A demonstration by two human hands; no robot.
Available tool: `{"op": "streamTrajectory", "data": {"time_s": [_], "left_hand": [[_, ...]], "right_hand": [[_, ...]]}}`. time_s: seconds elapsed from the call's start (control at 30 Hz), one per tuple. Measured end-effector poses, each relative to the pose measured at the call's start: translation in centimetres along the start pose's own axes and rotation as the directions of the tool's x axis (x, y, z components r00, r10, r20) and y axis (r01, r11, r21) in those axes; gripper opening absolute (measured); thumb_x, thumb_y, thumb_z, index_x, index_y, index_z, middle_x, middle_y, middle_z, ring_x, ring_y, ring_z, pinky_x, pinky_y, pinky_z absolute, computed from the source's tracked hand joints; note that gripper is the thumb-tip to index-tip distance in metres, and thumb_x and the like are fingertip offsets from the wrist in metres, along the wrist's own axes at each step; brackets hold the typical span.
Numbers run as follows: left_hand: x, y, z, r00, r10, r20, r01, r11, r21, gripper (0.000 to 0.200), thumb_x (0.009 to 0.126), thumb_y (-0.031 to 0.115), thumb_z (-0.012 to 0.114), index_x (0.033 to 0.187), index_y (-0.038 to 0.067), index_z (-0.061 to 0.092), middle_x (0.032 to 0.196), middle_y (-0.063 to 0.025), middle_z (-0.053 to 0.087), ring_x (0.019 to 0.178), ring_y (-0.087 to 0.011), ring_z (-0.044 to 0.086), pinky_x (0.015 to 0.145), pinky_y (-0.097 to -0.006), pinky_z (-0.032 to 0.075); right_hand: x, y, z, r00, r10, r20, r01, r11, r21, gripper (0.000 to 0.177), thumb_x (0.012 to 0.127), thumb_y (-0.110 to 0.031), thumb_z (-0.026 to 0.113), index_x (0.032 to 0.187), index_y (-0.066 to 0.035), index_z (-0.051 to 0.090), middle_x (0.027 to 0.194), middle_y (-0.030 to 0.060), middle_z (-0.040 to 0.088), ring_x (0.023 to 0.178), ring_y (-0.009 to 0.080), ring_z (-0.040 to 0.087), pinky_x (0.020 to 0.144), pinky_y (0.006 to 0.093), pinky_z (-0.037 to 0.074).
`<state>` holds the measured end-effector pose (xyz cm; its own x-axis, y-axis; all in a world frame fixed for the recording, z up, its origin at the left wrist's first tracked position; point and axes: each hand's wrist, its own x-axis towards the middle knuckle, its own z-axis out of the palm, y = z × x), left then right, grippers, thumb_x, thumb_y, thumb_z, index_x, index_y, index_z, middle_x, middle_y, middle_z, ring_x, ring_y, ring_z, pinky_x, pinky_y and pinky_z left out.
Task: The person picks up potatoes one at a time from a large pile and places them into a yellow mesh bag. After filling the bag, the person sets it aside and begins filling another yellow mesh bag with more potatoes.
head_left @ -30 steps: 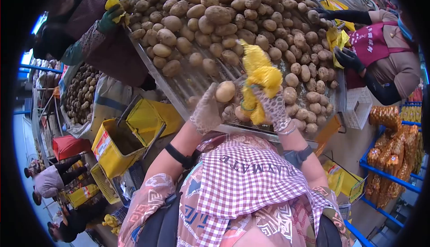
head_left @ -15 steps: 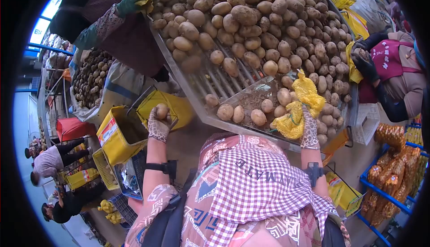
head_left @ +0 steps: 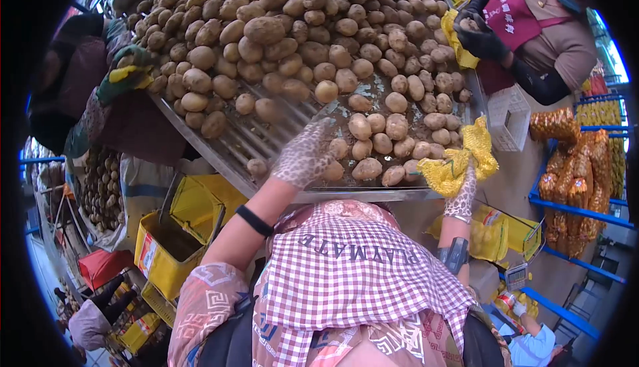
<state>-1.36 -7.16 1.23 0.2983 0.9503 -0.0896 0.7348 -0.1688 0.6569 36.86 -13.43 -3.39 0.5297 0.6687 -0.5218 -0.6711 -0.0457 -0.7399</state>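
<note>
A big heap of potatoes point(head_left: 293, 27) covers a slanted metal sorting table point(head_left: 219, 144). My left hand point(head_left: 303, 157), in a spotted glove, reaches over the table's near edge toward loose potatoes point(head_left: 369, 137); its fingers are spread and nothing shows in it. My right hand point(head_left: 462, 190), in the same kind of glove, grips a bunched yellow mesh bag point(head_left: 462, 160) at the table's right corner.
A person in a red apron point(head_left: 532, 27) with dark gloves works at the far right. Another person's green-gloved hand point(head_left: 126, 74) rests at the left edge. Yellow crates point(head_left: 176, 234) stand below left. Filled orange net bags point(head_left: 579, 167) hang on blue racks at right.
My left hand carried a potato down to the yellow crates at left, then came back up without it to the table edge. My right hand with the mesh bag shifted right and lower.
</note>
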Motion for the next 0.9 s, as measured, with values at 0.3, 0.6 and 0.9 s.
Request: {"op": "streamTrajectory", "data": {"time_s": [0.3,0.6,0.9], "left_hand": [[8.7,1.0,7.4,0.933,0.038,0.359,0.226,0.716,-0.661,0.064,0.086,0.032,0.061,0.141,0.009,0.037,0.136,-0.0164,0.045,0.125,-0.0302,0.046,0.102,-0.0397,0.041],[6.0,6.5,3.9,0.892,0.178,0.416,0.404,0.100,-0.909,0.062,0.091,0.036,0.057,0.142,0.009,0.034,0.141,-0.0078,0.038,0.127,-0.0248,0.042,0.103,-0.0458,0.041],[3.4,5.8,3.4,0.914,0.172,0.367,0.351,0.118,-0.929,0.076,0.082,0.036,0.071,0.138,0.002,0.034,0.132,-0.0124,0.046,0.122,-0.0215,0.046,0.102,-0.0349,0.040]], "right_hand": [[-7.0,0.9,-4.8,0.962,-0.138,-0.237,0.117,0.988,-0.102,0.058,0.084,-0.026,0.072,0.132,-0.009,0.044,0.117,0.0081,0.058,0.101,0.0231,0.061,0.083,0.0408,0.055],[-7.5,-1.0,4.8,0.844,-0.411,0.345,0.521,0.478,-0.707,0.048,0.082,-0.023,0.074,0.119,0.001,0.053,0.110,0.0114,0.062,0.099,0.0220,0.062,0.088,0.0351,0.051],[-2.8,3.8,11.7,0.934,0.209,0.289,0.023,0.773,-0.634,0.049,0.083,-0.031,0.074,0.117,0.000,0.057,0.103,0.0077,0.065,0.093,0.0186,0.062,0.083,0.0311,0.052]]}}
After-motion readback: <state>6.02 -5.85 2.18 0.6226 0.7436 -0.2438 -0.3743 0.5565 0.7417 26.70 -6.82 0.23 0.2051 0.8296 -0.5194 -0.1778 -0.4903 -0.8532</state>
